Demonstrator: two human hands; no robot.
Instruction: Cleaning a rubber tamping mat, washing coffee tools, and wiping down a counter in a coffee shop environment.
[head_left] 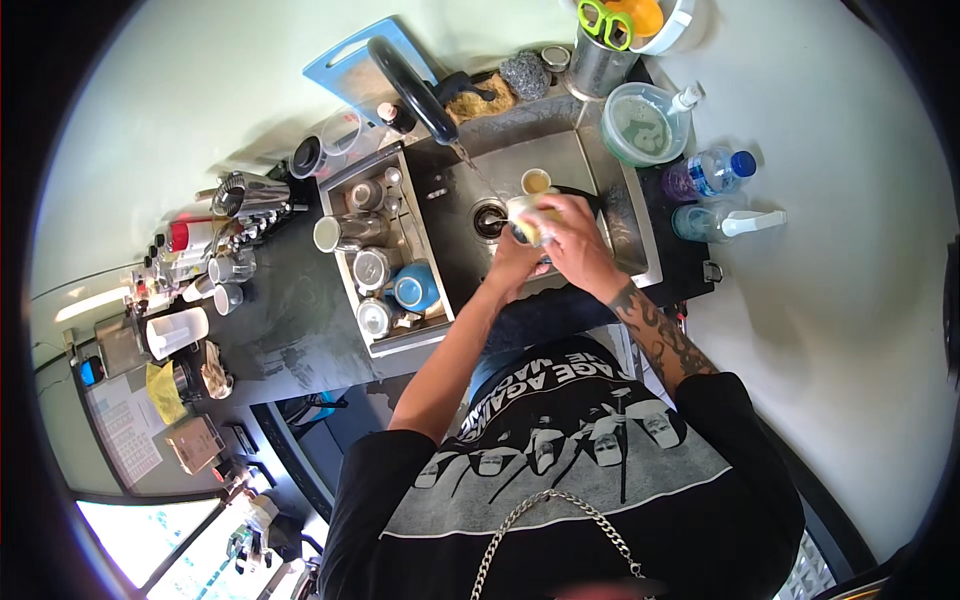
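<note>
Both my hands are close together over the steel sink (pixel 455 255). My right hand (pixel 578 243) is closed on a pale yellow and white sponge-like pad (pixel 524 212), blurred by motion. Just below it my left hand (pixel 517 262) is closed around something dark, mostly hidden by the pad and my fingers. A thin stream of water falls from the black faucet (pixel 415 92) toward the drain (pixel 489 217). Beyond my right hand a small cup (pixel 536 181) with a tan inside stands in the sink. A dark object (pixel 575 196) lies partly hidden behind that hand.
A drying tray (pixel 436 330) left of the sink holds glasses, spoons and a blue mug (pixel 415 287). On the right stand a tub of soapy water (pixel 640 125), a purple bottle (pixel 705 175) and a spray bottle (pixel 715 222). A sponge (pixel 480 99) and steel scourer (pixel 525 75) lie behind.
</note>
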